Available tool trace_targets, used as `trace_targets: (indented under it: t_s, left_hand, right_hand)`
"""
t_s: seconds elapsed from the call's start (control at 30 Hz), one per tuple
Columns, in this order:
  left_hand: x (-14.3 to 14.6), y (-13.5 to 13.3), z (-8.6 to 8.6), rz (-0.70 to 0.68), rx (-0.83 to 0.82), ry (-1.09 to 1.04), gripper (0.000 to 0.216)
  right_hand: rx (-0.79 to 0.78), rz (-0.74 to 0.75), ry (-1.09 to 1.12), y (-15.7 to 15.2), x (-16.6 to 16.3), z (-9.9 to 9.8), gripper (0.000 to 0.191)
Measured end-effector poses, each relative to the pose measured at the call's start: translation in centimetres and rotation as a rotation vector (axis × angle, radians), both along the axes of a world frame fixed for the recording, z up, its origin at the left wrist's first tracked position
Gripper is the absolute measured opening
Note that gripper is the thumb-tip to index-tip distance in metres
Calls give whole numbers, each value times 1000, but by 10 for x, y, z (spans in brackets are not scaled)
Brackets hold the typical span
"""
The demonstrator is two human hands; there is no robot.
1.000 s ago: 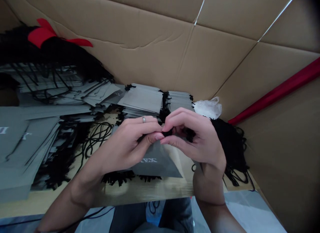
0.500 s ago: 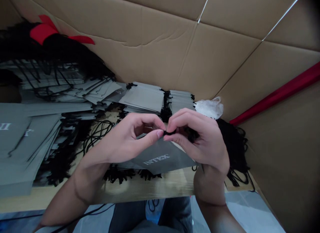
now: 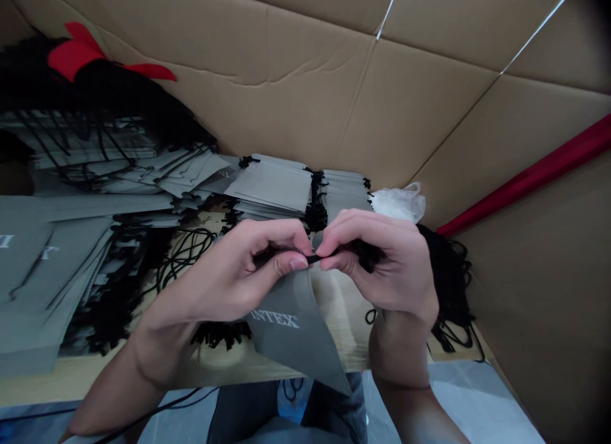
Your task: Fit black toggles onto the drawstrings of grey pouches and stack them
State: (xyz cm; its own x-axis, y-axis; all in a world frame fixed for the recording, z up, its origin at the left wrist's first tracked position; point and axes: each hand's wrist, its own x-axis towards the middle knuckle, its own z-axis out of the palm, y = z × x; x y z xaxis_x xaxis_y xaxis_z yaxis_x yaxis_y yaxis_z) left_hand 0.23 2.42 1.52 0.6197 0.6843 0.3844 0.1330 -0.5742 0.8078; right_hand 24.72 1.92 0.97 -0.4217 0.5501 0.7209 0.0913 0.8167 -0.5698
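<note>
Between my two hands runs a short stretch of black cord (image 3: 314, 259). My left hand (image 3: 260, 269) pinches one side of it with thumb and forefinger. My right hand (image 3: 379, 259) pinches the other side, and more black cord is bunched inside its curled fingers. Below my left hand hangs a grey drawstring pouch (image 3: 298, 333) with white "INTEX" lettering, tilted, its lower corner reaching past the table's front edge. Its top is hidden behind my left fingers. Black cord ends (image 3: 222, 334) stick out under my left wrist.
Stacks of grey pouches (image 3: 272, 183) stand at the back; a larger pile (image 3: 71, 259) lies left, with black cords and a red strip (image 3: 76, 57) above. Loose black cords (image 3: 451, 291) lie right, beside a clear plastic bag (image 3: 400, 202). Cardboard walls (image 3: 305, 56) enclose the table.
The grey pouch has swung from lying nearly flat to hanging down over the table's front edge, shifted left. Both hands stay pinched on the cord, slightly lower.
</note>
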Motion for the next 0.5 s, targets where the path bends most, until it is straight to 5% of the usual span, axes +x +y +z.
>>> trace_targets:
  t_s: [0.13,0.5]
  left_hand:
    - [-6,-4,6,-43,72,13,21]
    - [1,-2,-3,117,297,124,19]
  right_hand:
    - [-56,33,109,2,-2,-3,11]
    - [-137,-54,40,-1,-5,-1,29]
